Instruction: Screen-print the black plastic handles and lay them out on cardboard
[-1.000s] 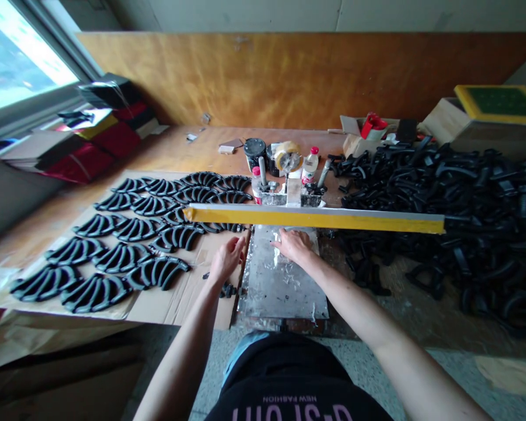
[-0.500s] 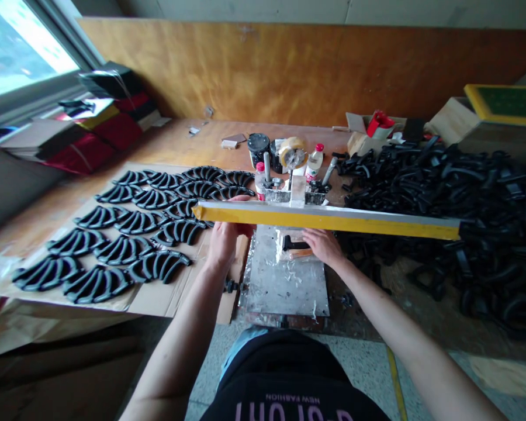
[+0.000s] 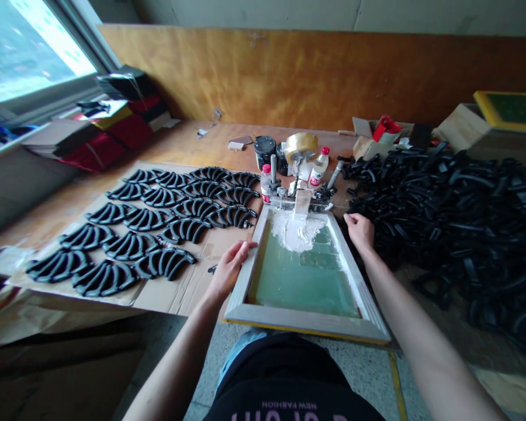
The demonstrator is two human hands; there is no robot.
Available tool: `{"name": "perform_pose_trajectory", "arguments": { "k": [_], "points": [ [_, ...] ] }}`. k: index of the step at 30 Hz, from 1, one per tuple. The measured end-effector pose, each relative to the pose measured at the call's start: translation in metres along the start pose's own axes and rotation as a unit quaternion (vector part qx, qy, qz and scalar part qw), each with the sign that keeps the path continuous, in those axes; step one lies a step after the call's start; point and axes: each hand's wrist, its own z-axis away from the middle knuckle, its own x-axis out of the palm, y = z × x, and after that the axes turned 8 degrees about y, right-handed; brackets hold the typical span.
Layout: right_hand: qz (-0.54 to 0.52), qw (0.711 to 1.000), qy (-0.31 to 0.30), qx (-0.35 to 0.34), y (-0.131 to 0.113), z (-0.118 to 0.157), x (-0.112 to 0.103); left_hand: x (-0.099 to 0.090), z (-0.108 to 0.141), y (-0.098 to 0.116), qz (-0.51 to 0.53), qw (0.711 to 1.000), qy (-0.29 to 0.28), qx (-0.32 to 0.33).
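Observation:
A wooden-framed printing screen (image 3: 245, 279) with green mesh lies flat in front of me, hinged at its far end. White ink (image 3: 296, 231) is pooled on the mesh near the hinge. My left hand (image 3: 228, 268) grips the frame's left rail. My right hand (image 3: 359, 230) holds the right rail near the far corner. Whatever lies beneath the screen is hidden.
Several black curved plastic pieces (image 3: 151, 219) lie in rows on cardboard (image 3: 175, 295) to the left. A large heap of the same pieces (image 3: 456, 204) fills the right. Bottles, a tape roll (image 3: 301, 144) and ink pots (image 3: 265, 148) stand behind the hinge. A wooden wall panel (image 3: 315, 76) backs the table.
The screen frame, raised edge-on before, has swung down flat over the metal plate. My left hand went to its left rail and my right hand left the plate for the right rail.

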Motion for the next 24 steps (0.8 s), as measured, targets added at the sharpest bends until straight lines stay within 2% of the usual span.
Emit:
{"name": "perform_pose_trajectory", "arguments": {
  "k": [2,4,6,7,9,11,13,17,19,20,22,24],
  "points": [
    [-0.044,0.997,0.033,-0.056,-0.022,-0.006,-0.003,0.004,0.003,-0.027,-0.005,0.998,-0.028,-0.048],
    [-0.071,0.98,0.043,-0.178,-0.052,-0.008,0.0,0.012,0.005,-0.054,0.006,0.997,-0.032,-0.071],
    [-0.047,0.96,0.015,-0.275,-0.08,-0.006,0.009,0.02,0.005,-0.075,0.015,0.997,-0.021,-0.069],
    [-0.023,0.954,-0.012,-0.299,-0.091,-0.005,0.015,0.024,0.005,-0.083,0.017,0.997,-0.016,-0.067],
    [0.034,0.949,-0.079,-0.304,-0.103,0.0,0.027,0.028,0.003,-0.092,0.02,0.997,-0.013,-0.069],
    [0.08,0.945,-0.132,-0.29,-0.104,0.01,0.037,0.03,0.002,-0.095,0.029,0.996,-0.014,-0.081],
    [0.094,0.932,-0.16,-0.31,-0.097,0.023,0.038,0.03,0.002,-0.096,0.045,0.994,-0.023,-0.102],
    [0.037,0.87,-0.22,-0.439,-0.082,0.042,0.02,0.028,0.002,-0.093,0.067,0.99,-0.027,-0.125],
    [0.004,0.842,-0.263,-0.471,-0.08,0.042,0.01,0.028,0.003,-0.091,0.067,0.99,-0.023,-0.125],
    [-0.006,0.837,-0.28,-0.471,-0.081,0.039,0.006,0.028,0.003,-0.089,0.068,0.99,-0.023,-0.125],
    [-0.017,0.85,-0.278,-0.447,-0.083,0.036,0.005,0.028,0.004,-0.087,0.073,0.989,-0.022,-0.128],
    [-0.019,0.875,-0.231,-0.426,-0.083,0.04,0.01,0.028,0.005,-0.086,0.083,0.988,-0.022,-0.131]
  ]
}}
